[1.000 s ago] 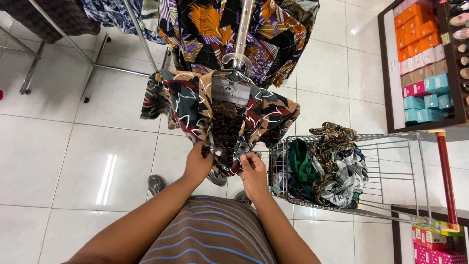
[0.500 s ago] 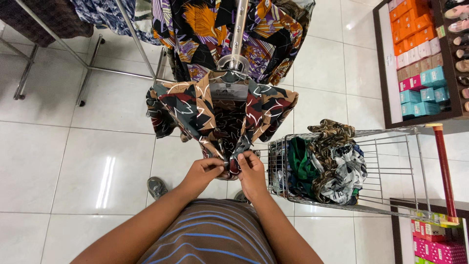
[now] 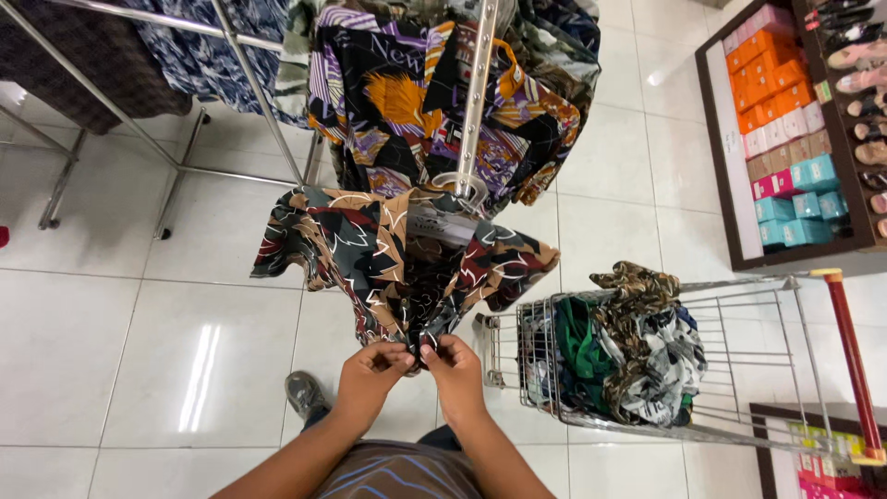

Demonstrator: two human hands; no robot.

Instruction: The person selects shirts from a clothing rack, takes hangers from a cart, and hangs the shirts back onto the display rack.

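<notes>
— What had changed since a second before?

— Both hands had dropped from the middle of the brown, black and red leaf-print shirt to its bottom hem, meeting there.

— How far along did the work look?

— The front looked closed down to the hem; I'd judge only the lowest fastening remained. The shirt hung on the chrome rack arm, left of the wire trolley.

— And the hands?

— Left hand and right hand were raised, forearms angled inward, fingertips pinching the hem together.

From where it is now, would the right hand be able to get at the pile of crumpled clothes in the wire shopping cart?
Probably yes: the right hand pinches the hanging patterned shirt, and the cart beside it is open-topped with the clothes pile exposed.
</notes>
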